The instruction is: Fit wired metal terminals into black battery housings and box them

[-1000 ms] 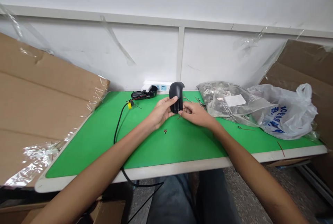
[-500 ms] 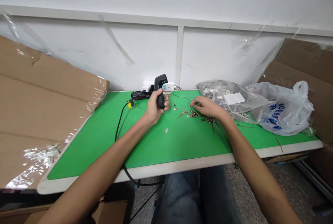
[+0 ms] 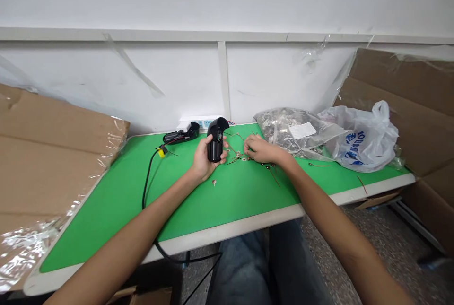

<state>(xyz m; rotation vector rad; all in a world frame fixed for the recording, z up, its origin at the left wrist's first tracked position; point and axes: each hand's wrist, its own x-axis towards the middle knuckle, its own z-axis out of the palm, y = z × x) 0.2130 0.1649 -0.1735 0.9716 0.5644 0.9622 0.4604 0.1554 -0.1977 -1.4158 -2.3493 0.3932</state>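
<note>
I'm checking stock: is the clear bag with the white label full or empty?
Not empty: small silvery parts show through the clear bag beside its white label; how full, I cannot tell.

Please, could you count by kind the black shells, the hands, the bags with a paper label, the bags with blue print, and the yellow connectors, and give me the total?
Black shells: 2 (held shell, rear shell)
Hands: 2 (left hand, right hand)
Labelled bag: 1
Blue-printed bag: 1
Yellow connector: 1
Total: 7

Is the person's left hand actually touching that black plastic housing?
Touching: the head view shows the left hand wrapped around the black plastic housing, thumb and fingertips on its sides.
</note>
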